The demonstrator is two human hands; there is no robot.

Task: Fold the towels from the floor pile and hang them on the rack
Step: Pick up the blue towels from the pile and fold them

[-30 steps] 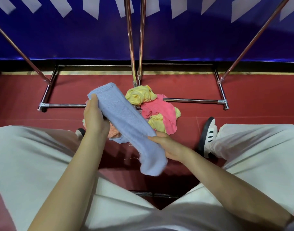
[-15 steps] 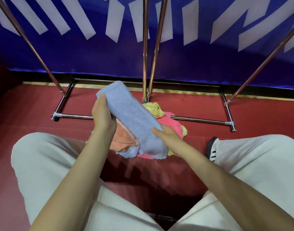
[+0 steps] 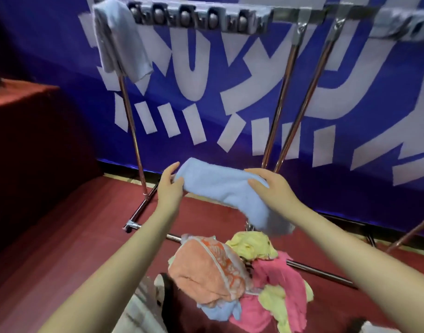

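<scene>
A folded light blue towel is held up in front of me, above the floor pile. My left hand grips its left end, and my right hand grips it near the middle, so its right end droops. Below lies the floor pile of orange, yellow, pink and blue towels. The metal rack's top bar runs across the top of the view, well above my hands. Another light blue towel hangs over its left end.
The rack's legs and floor bar stand behind and partly under the pile. A blue banner with white shapes covers the wall behind. A dark red raised ledge sits at the left. Red floor surrounds the pile.
The view has tilted upward, bringing the rack's top bar and the hung towel into sight. Both hands have lifted the folded blue towel up and away from my lap toward the rack.
</scene>
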